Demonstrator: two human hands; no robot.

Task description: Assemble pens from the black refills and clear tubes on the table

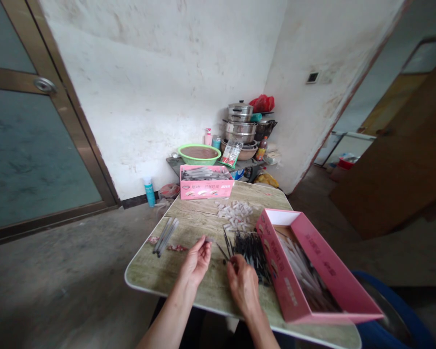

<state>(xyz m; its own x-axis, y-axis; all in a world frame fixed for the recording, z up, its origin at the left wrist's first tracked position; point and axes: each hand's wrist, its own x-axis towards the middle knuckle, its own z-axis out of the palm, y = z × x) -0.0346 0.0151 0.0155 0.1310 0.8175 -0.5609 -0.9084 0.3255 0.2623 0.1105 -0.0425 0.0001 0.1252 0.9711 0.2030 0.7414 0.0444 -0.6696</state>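
L hand (197,257) is pinching a small pale piece (208,240) betw. thumb & fingers, over the mid of the wood-look counter (199,286). R hand (243,278) is closing narrow on a thin dark stick (222,252), its tip pointing up-L twd the pale piece. Pile of black sticks (252,252) is lying just R of the R hand, betw. it & the open pink box (323,261), which is holding long pale items. Small pale tubes (236,213) are lying scattered behind the black pile. Grey sticks (166,236) are lying in a bunch on the L side. 2nd pink box (206,189), full of sticks, is sitting at the far edge, w/ a green basin (199,153) behind.
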